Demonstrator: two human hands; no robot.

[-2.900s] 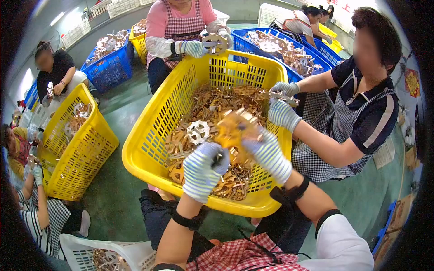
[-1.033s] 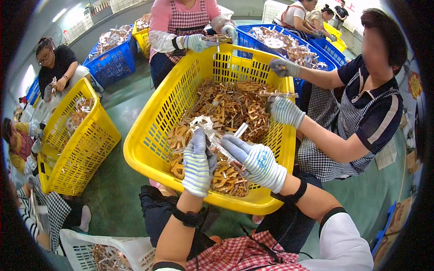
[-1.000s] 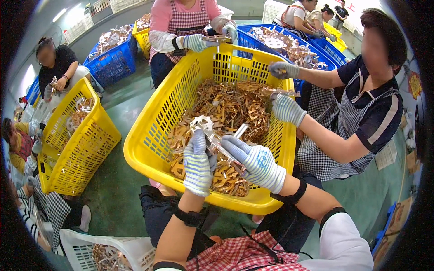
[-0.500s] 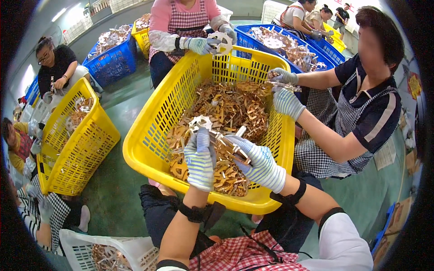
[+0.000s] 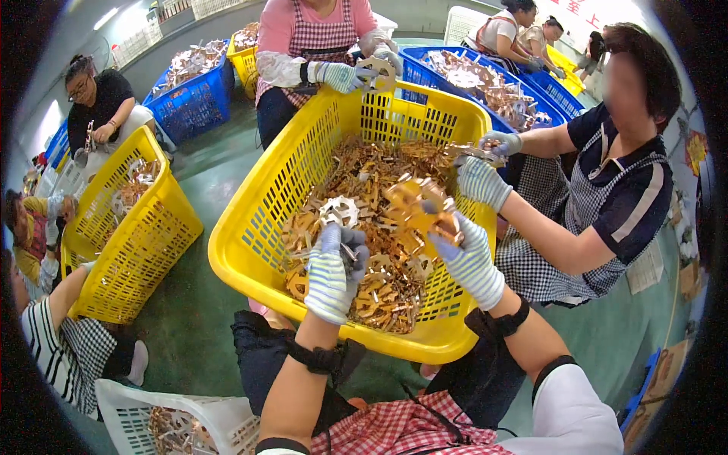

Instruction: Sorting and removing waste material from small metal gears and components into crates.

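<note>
A large yellow plastic basket (image 5: 227,262) stands before me with a heap of coppery stamped metal parts (image 5: 379,171) inside. Over its near part, my left hand (image 5: 330,277), in a striped glove, is closed on a silvery toothed metal ring (image 5: 339,211). To its right my right hand (image 5: 474,262), gloved likewise, grips coppery flat metal pieces (image 5: 413,205), blurred by motion; how many is unclear. Across the basket, a co-worker's gloved hand (image 5: 341,76) holds another toothed metal ring (image 5: 377,74). At the right rim, a co-worker's gloved hands (image 5: 484,182) hold metal parts (image 5: 476,154).
Another yellow basket (image 5: 144,243) with parts stands at the left, people around it. A white basket (image 5: 220,417) holding parts is close by my left leg. Blue baskets (image 5: 193,106) of metal parts line the back. A seated co-worker (image 5: 599,205) is close on my right.
My right hand has drawn away from my left, to the right, and the coppery pieces have swung up with it. My left hand keeps the ring almost in place.
</note>
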